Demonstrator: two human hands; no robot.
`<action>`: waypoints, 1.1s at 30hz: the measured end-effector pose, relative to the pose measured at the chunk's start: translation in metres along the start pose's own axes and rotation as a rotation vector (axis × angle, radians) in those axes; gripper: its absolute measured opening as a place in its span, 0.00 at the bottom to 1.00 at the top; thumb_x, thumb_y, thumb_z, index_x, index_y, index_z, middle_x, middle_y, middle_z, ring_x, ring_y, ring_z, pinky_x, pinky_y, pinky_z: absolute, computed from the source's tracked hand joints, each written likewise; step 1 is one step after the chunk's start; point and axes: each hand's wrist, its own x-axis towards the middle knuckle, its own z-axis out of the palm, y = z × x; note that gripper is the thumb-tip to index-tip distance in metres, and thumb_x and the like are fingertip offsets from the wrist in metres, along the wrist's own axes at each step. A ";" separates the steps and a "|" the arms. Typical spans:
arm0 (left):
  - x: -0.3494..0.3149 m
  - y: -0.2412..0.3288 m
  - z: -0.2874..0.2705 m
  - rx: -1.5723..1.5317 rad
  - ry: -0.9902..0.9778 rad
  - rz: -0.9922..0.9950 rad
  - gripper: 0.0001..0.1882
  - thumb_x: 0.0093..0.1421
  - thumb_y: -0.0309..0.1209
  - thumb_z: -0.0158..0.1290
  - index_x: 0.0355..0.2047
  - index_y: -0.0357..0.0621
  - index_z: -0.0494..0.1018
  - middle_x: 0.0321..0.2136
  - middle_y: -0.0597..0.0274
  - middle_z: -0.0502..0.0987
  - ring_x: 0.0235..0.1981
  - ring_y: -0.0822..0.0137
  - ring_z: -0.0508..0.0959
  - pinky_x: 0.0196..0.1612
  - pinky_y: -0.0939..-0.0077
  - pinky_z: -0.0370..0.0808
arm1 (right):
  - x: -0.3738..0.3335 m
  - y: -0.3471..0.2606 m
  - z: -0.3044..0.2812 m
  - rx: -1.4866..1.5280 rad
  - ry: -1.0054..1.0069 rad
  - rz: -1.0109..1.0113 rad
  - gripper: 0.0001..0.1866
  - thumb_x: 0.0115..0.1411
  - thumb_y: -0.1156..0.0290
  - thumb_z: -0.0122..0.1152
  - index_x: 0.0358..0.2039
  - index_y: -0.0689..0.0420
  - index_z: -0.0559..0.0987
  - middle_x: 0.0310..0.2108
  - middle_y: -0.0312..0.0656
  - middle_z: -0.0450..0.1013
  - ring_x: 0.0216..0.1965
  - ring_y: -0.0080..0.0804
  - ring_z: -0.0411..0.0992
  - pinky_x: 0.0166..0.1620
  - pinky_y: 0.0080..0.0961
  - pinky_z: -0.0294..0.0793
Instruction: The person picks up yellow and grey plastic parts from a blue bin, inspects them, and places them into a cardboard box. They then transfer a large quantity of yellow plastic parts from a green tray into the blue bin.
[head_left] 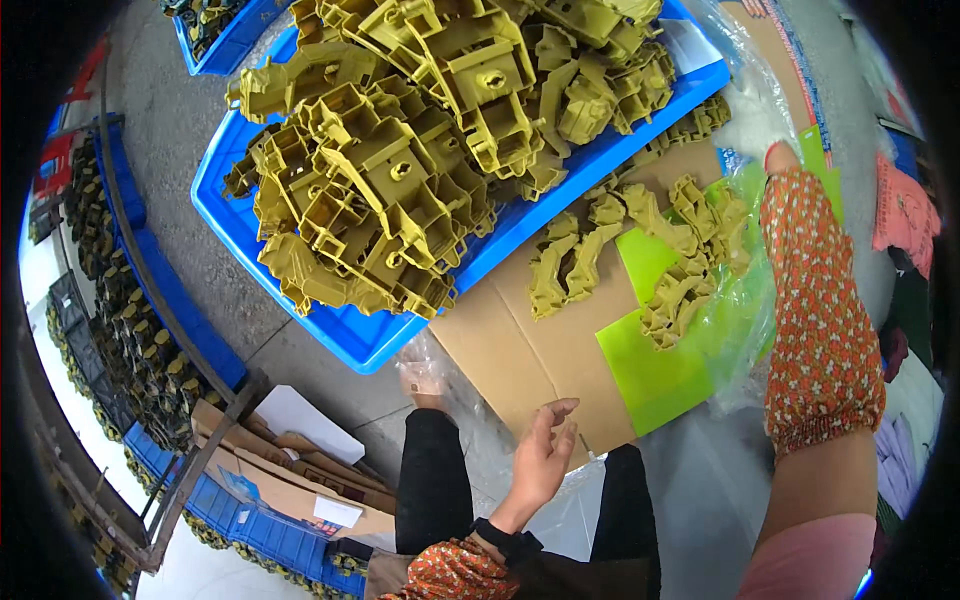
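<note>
My left hand [545, 455] hovers over the near edge of the cardboard sheet [500, 350], fingers loosely bent and apart, holding nothing. A dark watch [508, 540] is on that wrist. My right arm, in a patterned sleeve [820, 300], reaches forward along the right side. Only a bit of my right hand [782, 157] shows past the cuff; its fingers are hidden. Left of that arm, several small olive-yellow plastic parts [690, 250] lie on bright green sheets [655, 375] and clear plastic film. A pair of curved olive parts [575, 268] rests on the cardboard.
A blue tub [350, 340] heaped with large olive-yellow molded plastic parts [400, 170] fills the upper middle. On the left, a metal rack [150, 270] stands by blue bins of dark and olive parts. An open cardboard box [300, 480] sits at lower left, beside my leg.
</note>
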 end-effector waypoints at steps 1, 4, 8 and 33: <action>0.000 -0.001 -0.001 0.012 -0.010 -0.008 0.18 0.71 0.26 0.54 0.61 0.45 0.72 0.55 0.55 0.77 0.58 0.58 0.78 0.56 0.63 0.78 | 0.002 -0.013 -0.003 -0.030 -0.046 0.018 0.49 0.41 0.60 0.76 0.68 0.46 0.72 0.76 0.56 0.47 0.75 0.62 0.52 0.71 0.53 0.64; 0.001 -0.003 -0.004 0.047 -0.007 0.025 0.18 0.72 0.25 0.53 0.61 0.43 0.72 0.56 0.56 0.76 0.59 0.59 0.76 0.57 0.63 0.78 | -0.004 -0.046 -0.013 -0.079 -0.184 0.072 0.51 0.40 0.59 0.78 0.69 0.44 0.71 0.76 0.56 0.49 0.75 0.62 0.50 0.72 0.54 0.62; 0.004 -0.006 -0.003 0.026 0.005 0.044 0.18 0.72 0.25 0.53 0.61 0.43 0.72 0.56 0.55 0.76 0.59 0.58 0.76 0.58 0.62 0.77 | -0.028 -0.050 -0.001 -0.023 -0.031 0.050 0.44 0.45 0.56 0.77 0.65 0.49 0.76 0.72 0.55 0.57 0.72 0.57 0.56 0.69 0.51 0.66; -0.001 0.001 0.012 0.067 -0.014 0.074 0.21 0.72 0.30 0.53 0.64 0.49 0.70 0.60 0.58 0.74 0.59 0.57 0.76 0.58 0.61 0.75 | -0.153 -0.013 0.014 0.518 0.510 0.316 0.40 0.62 0.54 0.72 0.66 0.66 0.69 0.64 0.59 0.70 0.65 0.53 0.68 0.70 0.43 0.62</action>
